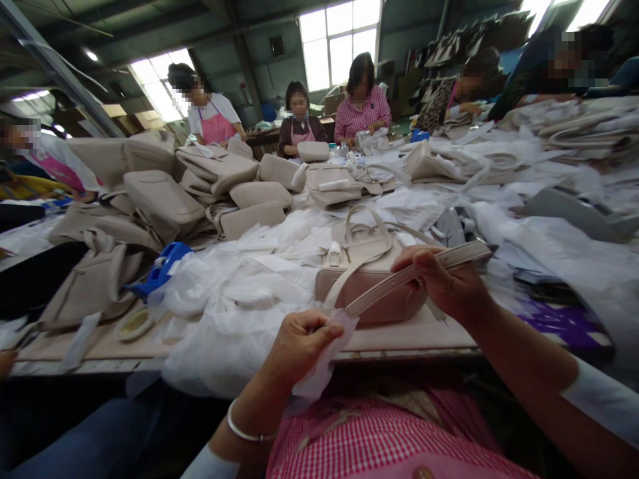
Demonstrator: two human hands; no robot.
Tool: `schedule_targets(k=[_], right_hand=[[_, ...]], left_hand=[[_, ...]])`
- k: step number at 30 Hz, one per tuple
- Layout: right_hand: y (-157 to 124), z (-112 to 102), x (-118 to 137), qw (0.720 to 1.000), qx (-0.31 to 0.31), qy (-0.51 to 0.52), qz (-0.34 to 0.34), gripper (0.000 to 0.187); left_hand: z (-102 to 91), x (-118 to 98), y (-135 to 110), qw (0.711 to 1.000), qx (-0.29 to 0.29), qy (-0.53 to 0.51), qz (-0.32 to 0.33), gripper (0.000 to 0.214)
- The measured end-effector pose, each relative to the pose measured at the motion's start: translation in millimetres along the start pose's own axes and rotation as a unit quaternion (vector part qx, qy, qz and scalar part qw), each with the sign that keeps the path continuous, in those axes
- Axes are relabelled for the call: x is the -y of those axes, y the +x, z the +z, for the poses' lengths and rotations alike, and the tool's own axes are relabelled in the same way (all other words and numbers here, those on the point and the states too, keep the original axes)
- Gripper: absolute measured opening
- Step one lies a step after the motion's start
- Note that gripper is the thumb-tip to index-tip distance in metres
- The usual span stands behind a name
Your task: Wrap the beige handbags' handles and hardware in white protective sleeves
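My right hand [444,279] grips a beige bag strap [382,287] with a row of holes, its free end reaching down and left. My left hand [304,342] pinches a thin sheet of white wrapping tissue [324,366] just below that strap end. Between and behind both hands a beige handbag [372,299] lies on the table, with another part of the strap looping up over it. A small white wrapped piece [334,254] rests on the bag's upper side.
Beige handbags [164,203] are heaped at the back left. A blue tape dispenser [162,269] and a tape roll [134,324] sit to the left. White tissue [234,313] covers much of the table. A grey dispenser [459,225] stands at right. Several co-workers [362,113] work across the table.
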State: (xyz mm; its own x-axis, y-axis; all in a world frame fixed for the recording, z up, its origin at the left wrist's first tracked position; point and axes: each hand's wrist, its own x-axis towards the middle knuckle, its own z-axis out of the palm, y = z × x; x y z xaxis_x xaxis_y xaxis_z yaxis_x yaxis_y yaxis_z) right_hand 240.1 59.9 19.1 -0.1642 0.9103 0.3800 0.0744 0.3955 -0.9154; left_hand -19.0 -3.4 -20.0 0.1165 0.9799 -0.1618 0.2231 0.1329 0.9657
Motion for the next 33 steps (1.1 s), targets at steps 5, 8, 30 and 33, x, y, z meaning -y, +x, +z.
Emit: schedule_targets(k=[5,8,30,33], right_hand=[[0.6,1.5,-2.6,1.0,-0.01,0.023,0.001,0.05],[-0.4,2.3,-4.1,1.0,-0.011,0.027,-0.001,0.049],[-41.5,78.1,-27.2,0.952,0.216,-0.202,-0.075,0.055],[-36.8,74.9,-30.0,0.954,0.263,-0.057,0.13,0.057]], left_hand=[[-1.1,-0.6,-1.3,1.0,-0.002,-0.008,-0.01,0.03],[-0.4,-0.1,-1.3,1.0,-0.002,-0.021,-0.02,0.031],[4.2,1.5,-7.5,0.996,0.042,0.075,0.019,0.036],[-6.0,7.0,-14.6,0.995,0.06,0.081,0.017,0.032]])
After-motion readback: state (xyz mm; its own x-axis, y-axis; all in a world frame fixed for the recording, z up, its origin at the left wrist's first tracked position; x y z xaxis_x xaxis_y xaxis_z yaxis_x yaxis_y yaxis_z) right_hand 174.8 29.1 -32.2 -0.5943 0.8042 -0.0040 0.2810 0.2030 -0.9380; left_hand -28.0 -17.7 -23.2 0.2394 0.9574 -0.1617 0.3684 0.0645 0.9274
